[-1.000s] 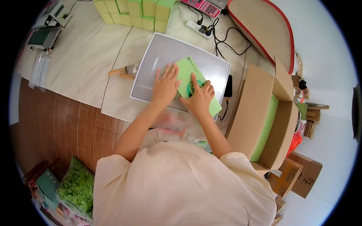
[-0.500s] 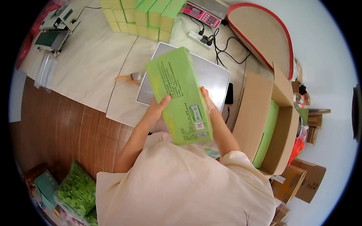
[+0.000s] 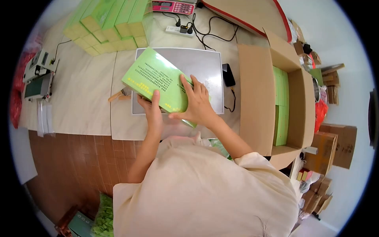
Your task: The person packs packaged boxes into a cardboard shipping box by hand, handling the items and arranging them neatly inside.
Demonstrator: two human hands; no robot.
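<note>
A green printed box (image 3: 158, 77) is held tilted over the grey panel with a white frame (image 3: 205, 59) on the table. My left hand (image 3: 153, 110) grips its near lower edge, thumb up on the printed face. Across the right part of that face lies my right hand (image 3: 197, 100), fingers spread over the top and thumb at the near edge. Both hands bear on the box. Its underside is hidden.
Several green boxes (image 3: 114, 23) are stacked at the back left. On the right, an open cardboard carton (image 3: 256, 94) holds more green boxes (image 3: 281, 106). A power strip (image 3: 179, 31), cables, a black phone (image 3: 228, 75), a pink scale (image 3: 173, 7) and a wooden-handled tool (image 3: 117, 96) lie around the panel.
The green box has turned and tipped, its long side now slanting, and moved left. My right hand has shifted from its right edge onto the printed face. The camera view has swung.
</note>
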